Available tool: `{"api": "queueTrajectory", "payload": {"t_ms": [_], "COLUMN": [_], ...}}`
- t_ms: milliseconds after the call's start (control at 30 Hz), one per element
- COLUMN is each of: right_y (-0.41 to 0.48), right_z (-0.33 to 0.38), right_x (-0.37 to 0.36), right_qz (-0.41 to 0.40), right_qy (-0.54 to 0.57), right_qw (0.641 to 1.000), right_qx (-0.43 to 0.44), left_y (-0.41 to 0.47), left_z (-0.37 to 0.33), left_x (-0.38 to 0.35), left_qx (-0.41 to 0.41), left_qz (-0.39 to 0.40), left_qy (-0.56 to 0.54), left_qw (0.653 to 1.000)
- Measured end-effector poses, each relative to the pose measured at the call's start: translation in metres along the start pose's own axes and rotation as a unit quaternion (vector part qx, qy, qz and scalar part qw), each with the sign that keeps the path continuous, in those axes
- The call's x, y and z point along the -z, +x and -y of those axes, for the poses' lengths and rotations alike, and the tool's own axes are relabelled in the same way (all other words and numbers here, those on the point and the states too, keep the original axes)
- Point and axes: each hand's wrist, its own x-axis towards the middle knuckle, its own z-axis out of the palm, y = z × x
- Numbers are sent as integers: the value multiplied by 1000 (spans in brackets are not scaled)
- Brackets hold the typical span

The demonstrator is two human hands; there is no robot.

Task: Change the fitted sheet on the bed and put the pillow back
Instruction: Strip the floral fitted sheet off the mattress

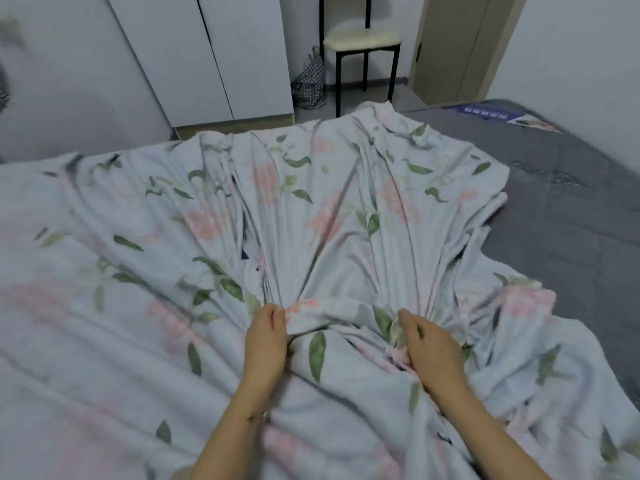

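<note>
Sheet [311,209] lies bunched across near and left of bed; grey mattress [571,188] is bare at far right. Left hand [265,336] and right hand [429,348] each pinch a fold. Judgement: find the elastic corner, spread rightward, keep tension even.

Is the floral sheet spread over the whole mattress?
No: the floral sheet is bunched in the left hand and right hand, leaving the grey mattress bare on the right.
</note>
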Motion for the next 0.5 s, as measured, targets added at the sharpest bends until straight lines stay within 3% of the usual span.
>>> {"api": "queueTrajectory", "payload": {"t_ms": [100,200,300,433,500], "right_y": [-30,-13,38,97,114], "right_z": [9,34,71,129,158], "right_x": [-3,-8,-28,-82,-115], "right_qz": [11,-43,-38,26,72], "right_qy": [-32,19,6,-25,-27], "right_qw": [999,998,987,970,961], "right_qx": [-26,50,156,241,266], "left_y": [-41,-42,0,82,107], "left_z": [17,16,24,78,108], "left_x": [27,56,78,111,125], "left_qx": [21,-61,-151,-67,-18], "left_qz": [19,-83,-194,-238,-246], "left_qy": [4,4,99,302,339], "left_qw": [1000,995,964,921,908]}}
